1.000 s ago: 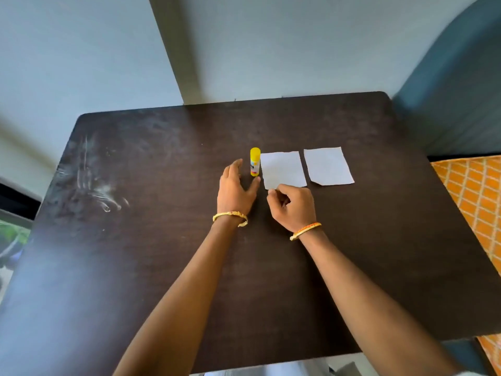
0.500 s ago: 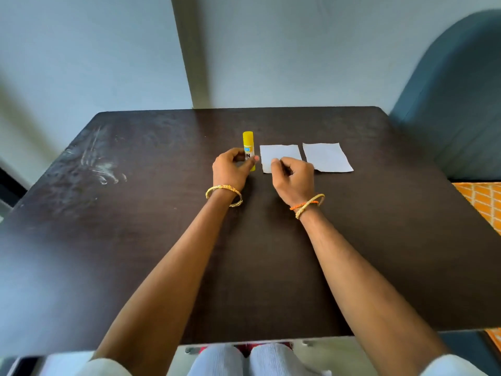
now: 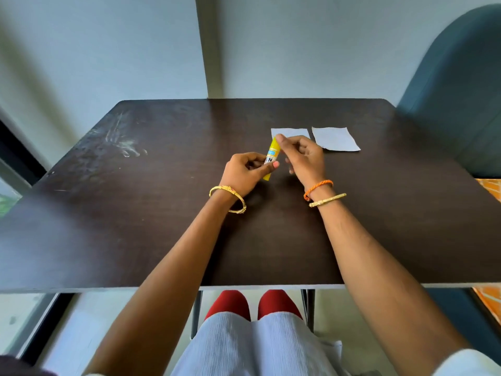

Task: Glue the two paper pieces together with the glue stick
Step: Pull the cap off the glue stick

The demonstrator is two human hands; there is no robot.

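Observation:
A yellow glue stick (image 3: 272, 154) with a blue and white label is lifted off the dark table (image 3: 162, 213), tilted. My left hand (image 3: 244, 173) grips its lower body between thumb and fingers. My right hand (image 3: 303, 156) pinches its yellow cap end with thumb and forefinger. Two white paper pieces lie flat side by side behind my hands: the left paper (image 3: 291, 132) is partly hidden by my right hand, and the right paper (image 3: 334, 138) is in full view.
A teal chair back (image 3: 455, 85) stands at the table's right side. A pale wall (image 3: 298, 44) rises behind the far edge. Scuff marks (image 3: 122, 142) show on the table's left part. My knees sit under the near edge.
My left hand has picked the glue stick up from the table and tilted it. My right hand has left the paper's edge and taken hold of the cap end.

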